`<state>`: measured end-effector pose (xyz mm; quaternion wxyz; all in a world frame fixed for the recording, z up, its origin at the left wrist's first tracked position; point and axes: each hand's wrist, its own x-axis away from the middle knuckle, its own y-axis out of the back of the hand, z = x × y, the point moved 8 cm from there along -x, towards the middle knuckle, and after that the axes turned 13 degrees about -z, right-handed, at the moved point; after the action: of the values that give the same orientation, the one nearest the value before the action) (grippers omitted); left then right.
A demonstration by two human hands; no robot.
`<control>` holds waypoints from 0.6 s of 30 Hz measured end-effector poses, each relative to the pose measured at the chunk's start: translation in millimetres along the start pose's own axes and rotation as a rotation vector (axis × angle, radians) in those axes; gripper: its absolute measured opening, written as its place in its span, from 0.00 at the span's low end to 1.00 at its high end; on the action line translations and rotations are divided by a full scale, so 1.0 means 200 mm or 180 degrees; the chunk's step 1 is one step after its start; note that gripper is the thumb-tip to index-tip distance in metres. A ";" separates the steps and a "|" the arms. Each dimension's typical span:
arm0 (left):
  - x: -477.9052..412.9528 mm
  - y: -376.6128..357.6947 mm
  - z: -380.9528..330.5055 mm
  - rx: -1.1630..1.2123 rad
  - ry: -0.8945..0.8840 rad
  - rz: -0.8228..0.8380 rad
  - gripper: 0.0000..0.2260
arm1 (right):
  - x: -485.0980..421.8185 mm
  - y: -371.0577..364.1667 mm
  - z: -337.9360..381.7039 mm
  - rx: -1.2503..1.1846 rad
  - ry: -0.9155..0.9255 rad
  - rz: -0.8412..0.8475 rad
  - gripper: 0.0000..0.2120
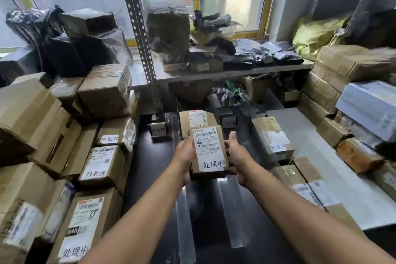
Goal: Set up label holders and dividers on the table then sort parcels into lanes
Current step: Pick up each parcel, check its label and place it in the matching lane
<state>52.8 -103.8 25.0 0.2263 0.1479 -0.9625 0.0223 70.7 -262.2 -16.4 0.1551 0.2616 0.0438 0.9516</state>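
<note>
Far left, a heap of cardboard boxes [32, 118] crowds the edge of the dark table [154, 178], and one box [98, 163] among them carries a handwritten strip reading 待处理 on its near face. Moving in, a small label holder [158, 127] stands at the back of the table, its card too blurred to read for sure. Next comes a clear divider [185, 221], lying lengthwise on the table top and running away from the camera. Now the left hand [185, 154]: its fingers are wrapped round the left edge of the parcel [209, 152], thumb at the edge of the white shipping label. The parcel is a small brown carton marked 处理中 on its near end, held in the middle lane between the two dividers; whether its underside touches the table, I cannot tell. Just behind it sits a second carton [197, 122], very close. The right hand [237, 156] clasps the parcel's right side, thumb pointing up along the edge, fingers tucked below. A second clear divider [230, 210] lies lengthwise near the right wrist, with a second label holder [228, 121] at the back, unreadable. Further right, a taped carton [272, 135] lies in the right lane, then a grey sheet [321, 167] and more stacked boxes [342, 66].
</note>
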 end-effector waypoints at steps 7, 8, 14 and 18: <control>-0.18 -0.15 0.19 -0.0154 0.0439 -0.0095 0.16 | -0.20 -0.11 -0.16 0.0096 -0.0418 0.0230 0.32; -0.20 -0.17 0.21 -0.0154 0.0458 -0.0077 0.15 | -0.22 -0.13 -0.17 0.0066 -0.0471 0.0242 0.32; -0.34 -0.23 0.32 -0.0195 0.0686 -0.0291 0.14 | -0.28 -0.21 -0.23 -0.0040 -0.0768 -0.0196 0.39; -0.39 -0.24 0.38 -0.0210 0.0858 -0.0471 0.14 | -0.32 -0.26 -0.26 0.0211 -0.0734 -0.0427 0.44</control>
<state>101.1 -135.5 -79.9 0.3591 0.2065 -0.9101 -0.0065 111.2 -234.5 -100.3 0.2137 0.3706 0.0745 0.9008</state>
